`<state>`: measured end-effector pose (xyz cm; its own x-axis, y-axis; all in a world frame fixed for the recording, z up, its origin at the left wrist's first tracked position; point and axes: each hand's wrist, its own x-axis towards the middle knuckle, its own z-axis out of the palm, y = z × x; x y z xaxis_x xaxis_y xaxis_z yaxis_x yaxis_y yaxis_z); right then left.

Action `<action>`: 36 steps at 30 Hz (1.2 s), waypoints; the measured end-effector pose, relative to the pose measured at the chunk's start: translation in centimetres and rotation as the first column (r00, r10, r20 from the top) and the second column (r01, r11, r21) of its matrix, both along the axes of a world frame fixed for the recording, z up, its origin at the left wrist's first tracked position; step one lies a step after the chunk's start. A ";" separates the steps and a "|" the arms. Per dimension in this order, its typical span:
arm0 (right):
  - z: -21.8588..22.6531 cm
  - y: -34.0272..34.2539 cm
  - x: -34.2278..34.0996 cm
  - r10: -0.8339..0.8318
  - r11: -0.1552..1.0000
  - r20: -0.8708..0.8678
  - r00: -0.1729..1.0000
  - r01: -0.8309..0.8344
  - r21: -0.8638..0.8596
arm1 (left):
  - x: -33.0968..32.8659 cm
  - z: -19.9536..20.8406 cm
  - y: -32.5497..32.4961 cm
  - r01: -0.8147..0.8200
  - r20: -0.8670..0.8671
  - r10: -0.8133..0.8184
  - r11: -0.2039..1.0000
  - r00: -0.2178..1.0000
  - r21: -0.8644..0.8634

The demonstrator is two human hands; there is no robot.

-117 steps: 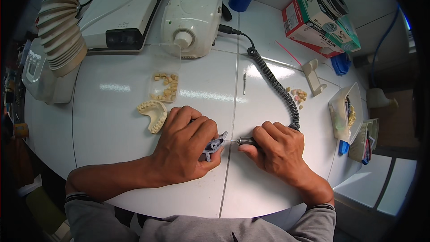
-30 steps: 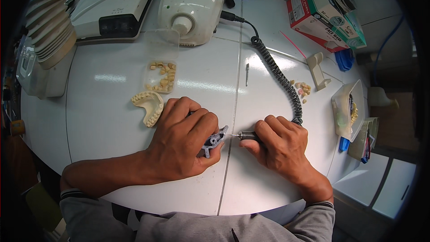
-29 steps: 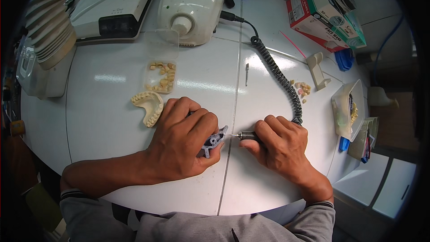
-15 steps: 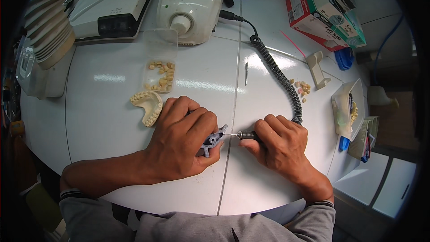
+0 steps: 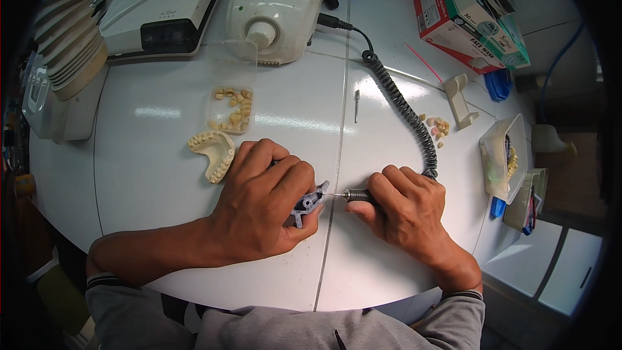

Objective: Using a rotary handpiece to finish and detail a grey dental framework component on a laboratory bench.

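Note:
My left hand (image 5: pixel 262 198) is wrapped round a rough grey casting (image 5: pixel 310 203); its branching end sticks out past the fingers and the rest is hidden in the palm. My right hand (image 5: pixel 408 210) grips a dental handpiece (image 5: pixel 358 196) with a dark barrel, pointing left. From its nose a thin bur (image 5: pixel 335 194) reaches to the edge of the casting; whether they touch I cannot tell. Close to my left knuckles lies a cream dental model (image 5: pixel 214 154), an arch with teeth. Behind it sits a clear lidded box (image 5: pixel 233 109) with several loose tooth-coloured pieces.
A coiled black cord (image 5: pixel 405 107) runs from the white control unit (image 5: pixel 275 16) to the handpiece. One loose bur (image 5: pixel 356 106) lies mid-table. More tooth-like pieces (image 5: pixel 439 127) and a beige handpiece rest (image 5: pixel 459 100) are at right, beside a plastic tub (image 5: pixel 494 165). A ribbed hose (image 5: pixel 71 32) hangs at upper left.

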<state>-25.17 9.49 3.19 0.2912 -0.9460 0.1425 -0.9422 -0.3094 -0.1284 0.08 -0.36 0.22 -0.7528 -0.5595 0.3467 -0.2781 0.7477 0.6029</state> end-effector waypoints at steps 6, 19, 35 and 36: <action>0.0 0.0 0.1 -0.012 1.000 0.001 1.000 0.012 -0.003 | 0.0 0.0 0.0 0.001 0.000 -0.001 1.000 1.000 0.003; -0.1 -0.1 0.1 -0.008 1.000 -0.002 1.000 0.008 -0.011 | 0.0 0.0 0.0 0.001 0.005 -0.001 1.000 1.000 0.000; -0.1 0.2 0.3 -0.042 0.999 0.036 0.998 0.041 0.019 | 0.0 0.1 0.0 0.000 -0.002 0.000 1.000 1.000 0.003; -0.1 0.2 0.2 -0.040 0.999 0.042 0.998 0.039 0.020 | 0.0 0.1 0.0 -0.001 -0.004 0.001 1.000 1.000 0.006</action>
